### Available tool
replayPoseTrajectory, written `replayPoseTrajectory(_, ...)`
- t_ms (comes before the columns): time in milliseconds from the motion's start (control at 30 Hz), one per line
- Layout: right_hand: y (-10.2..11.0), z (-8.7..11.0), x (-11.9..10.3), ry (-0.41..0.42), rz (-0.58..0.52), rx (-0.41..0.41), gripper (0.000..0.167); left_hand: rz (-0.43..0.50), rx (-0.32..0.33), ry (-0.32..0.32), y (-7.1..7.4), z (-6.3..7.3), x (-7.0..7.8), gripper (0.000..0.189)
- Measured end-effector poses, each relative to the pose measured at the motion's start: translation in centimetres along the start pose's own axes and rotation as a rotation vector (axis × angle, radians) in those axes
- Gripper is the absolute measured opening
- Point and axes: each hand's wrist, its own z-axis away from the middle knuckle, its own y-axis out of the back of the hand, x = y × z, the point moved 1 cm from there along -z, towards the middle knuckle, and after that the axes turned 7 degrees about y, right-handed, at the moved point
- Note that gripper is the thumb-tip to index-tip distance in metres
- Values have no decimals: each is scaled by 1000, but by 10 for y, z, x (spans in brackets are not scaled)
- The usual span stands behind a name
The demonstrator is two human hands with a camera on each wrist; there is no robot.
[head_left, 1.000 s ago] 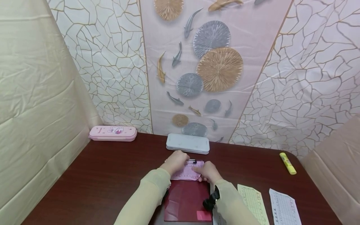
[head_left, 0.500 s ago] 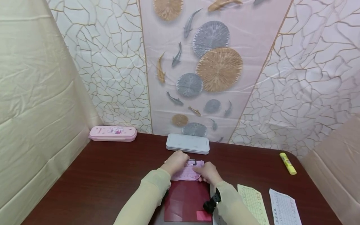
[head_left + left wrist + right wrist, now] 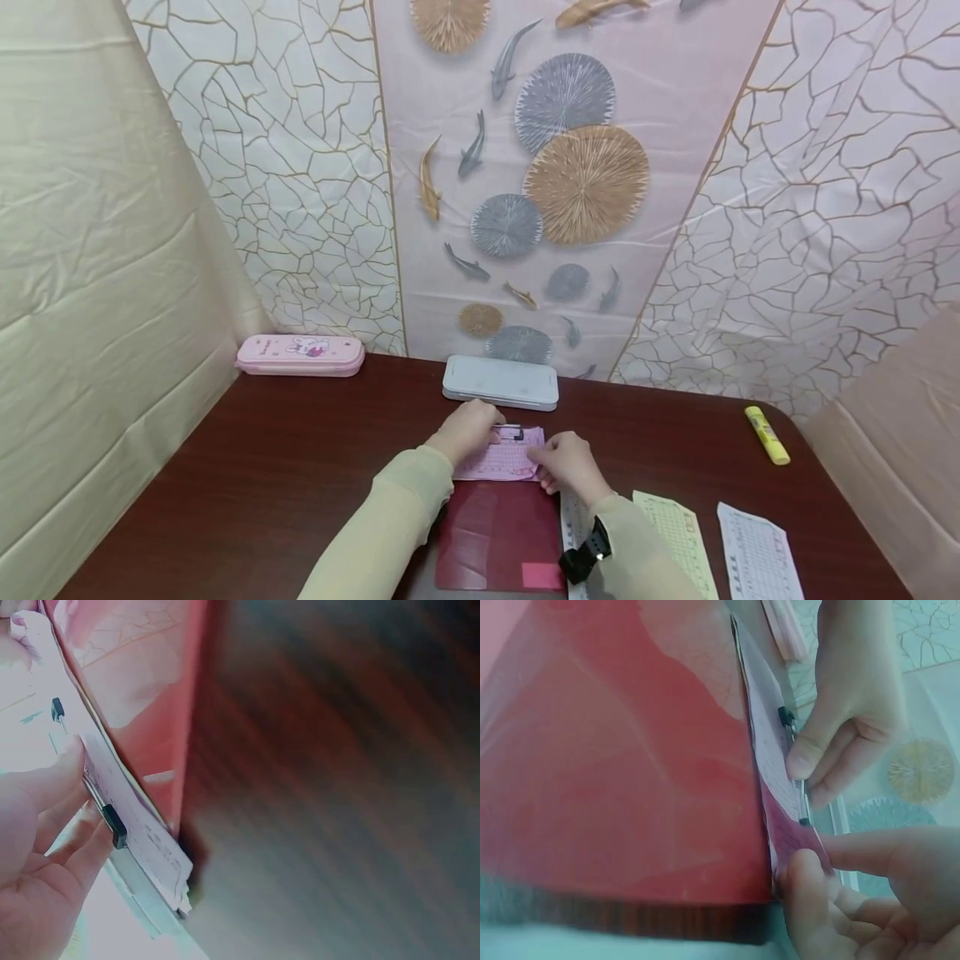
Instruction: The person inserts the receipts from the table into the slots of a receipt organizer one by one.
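A dark red clipboard (image 3: 495,533) lies in front of the person, with a pink printed sheet (image 3: 506,460) at its far end. The left hand (image 3: 468,429) pinches the wire clip (image 3: 512,432) with black ends; in the left wrist view its thumb and fingers are on the clip (image 3: 112,821). The right hand (image 3: 572,465) is at the sheet's right edge. In the right wrist view, the thumb and index finger of the right hand (image 3: 889,892) pinch a darker pink corner of the paper (image 3: 787,836). Some right fingers are partly hidden in the head view.
Behind the hands lies a pale flat case (image 3: 501,383). A pink pencil case (image 3: 300,356) is at the back left, a yellow stick (image 3: 767,436) at the right. Yellow (image 3: 678,542) and white printed sheets (image 3: 761,550) lie front right. A white printed strip (image 3: 576,517) runs beside the clipboard.
The right hand has shifted slightly right, its thumb drawing back from over the pink sheet toward the edge. The left hand stays at the clip, almost unmoved.
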Motion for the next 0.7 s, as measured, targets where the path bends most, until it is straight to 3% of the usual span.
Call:
replayPoseTrajectory(367,21,11,-3,64,154,29,19,-47,45,-44,-4,-4,-5,20)
replayPoseTrajectory(700,42,23,8,109,287,57,8,-13,30,-13,-8,-6,-6,23)
